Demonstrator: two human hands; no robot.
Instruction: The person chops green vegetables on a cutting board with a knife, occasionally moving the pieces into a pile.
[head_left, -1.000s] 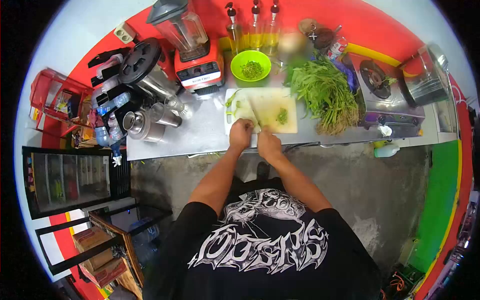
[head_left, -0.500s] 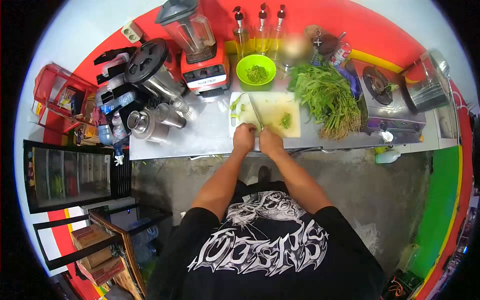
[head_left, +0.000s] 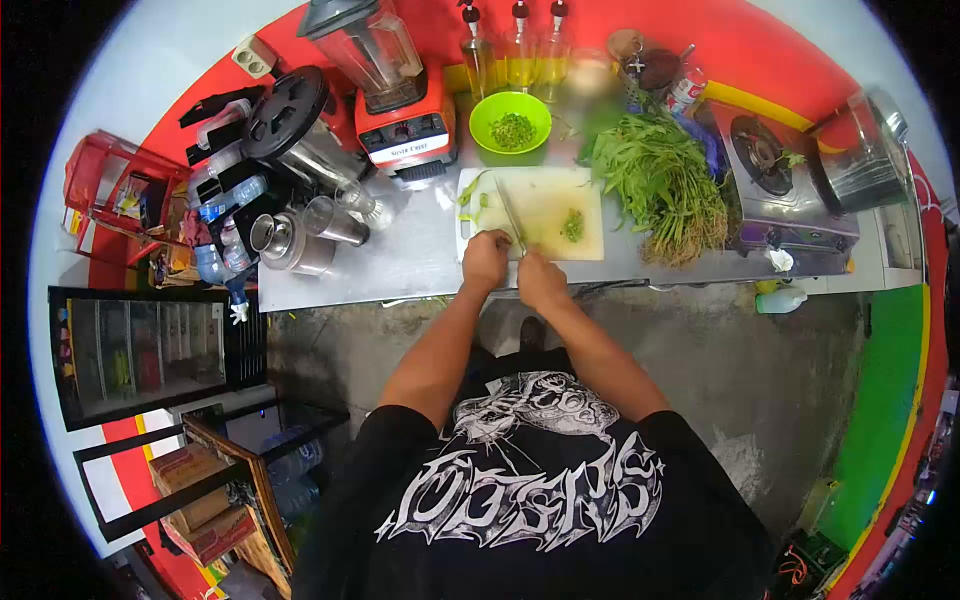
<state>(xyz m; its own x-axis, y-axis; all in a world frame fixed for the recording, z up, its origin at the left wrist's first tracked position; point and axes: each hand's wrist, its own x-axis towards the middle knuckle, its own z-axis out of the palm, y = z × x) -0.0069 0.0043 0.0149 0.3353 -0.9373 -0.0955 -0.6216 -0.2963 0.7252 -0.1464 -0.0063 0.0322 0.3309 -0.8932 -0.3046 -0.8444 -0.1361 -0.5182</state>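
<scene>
My right hand (head_left: 541,279) is closed around the handle of a knife (head_left: 509,207), whose blade points away across a white cutting board (head_left: 550,190). Beside the blade, my left hand (head_left: 486,260) rests on the board's near edge with curled fingers; what they hold, if anything, is hidden. Chopped green pieces (head_left: 573,226) lie in a small heap right of the knife. Some longer green trimmings (head_left: 470,189) are at the board's left. Behind the board, a lime-green bowl (head_left: 543,136) contains more chopped greens.
A large bunch of leafy greens with roots (head_left: 665,190) lies right of the board, next to a gas stove (head_left: 790,215). A red blender (head_left: 405,135), metal jug (head_left: 300,250) and clear cup (head_left: 335,220) stand left. Pump bottles (head_left: 520,60) line the back wall.
The whole view has shifted slightly, with the counter a little higher in it. Both hands stay at the board's near edge, and the knife remains in my right hand.
</scene>
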